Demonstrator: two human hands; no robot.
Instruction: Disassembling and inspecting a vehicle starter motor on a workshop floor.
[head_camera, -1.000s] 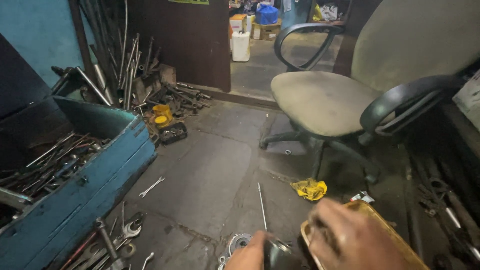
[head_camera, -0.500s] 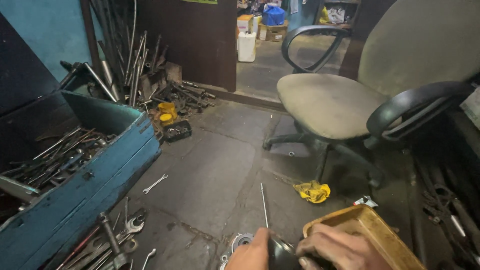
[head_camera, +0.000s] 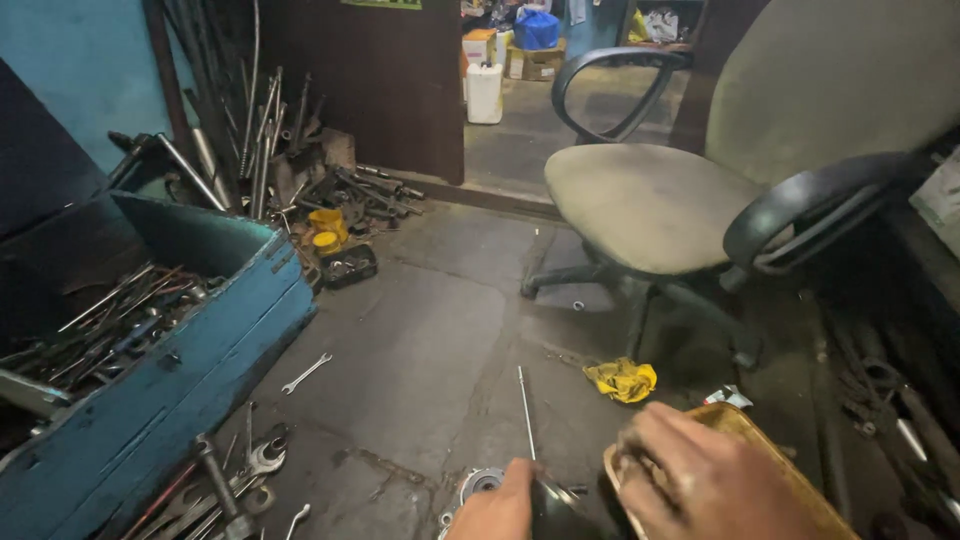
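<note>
Hands sit at the near edge of the view, close together: the left hand is wrapped around a small dark part whose kind cannot be made out, and the right hand lies with fingers curled over the near left rim of a yellow-brown tray; whether it pinches anything there cannot be told. The dark part sits between the two hands, just left of the tray, low over the grey stone floor. A round metal bearing ring lies touching or just beside the left hand, and a thin steel rod runs away from it toward the far side. Judging by this, the person is working the dark part against the tray, and it would go best with the left grip kept firm and the right hand steadying the tray rim so it cannot slide on the gritty floor. The bearing ring and rod are near enough to be knocked, so elbows should stay in. To the left stands a blue wooden toolbox full of tools, with a loose spanner beside it; a yellow rag lies under the grey office chair on the far right.
</note>
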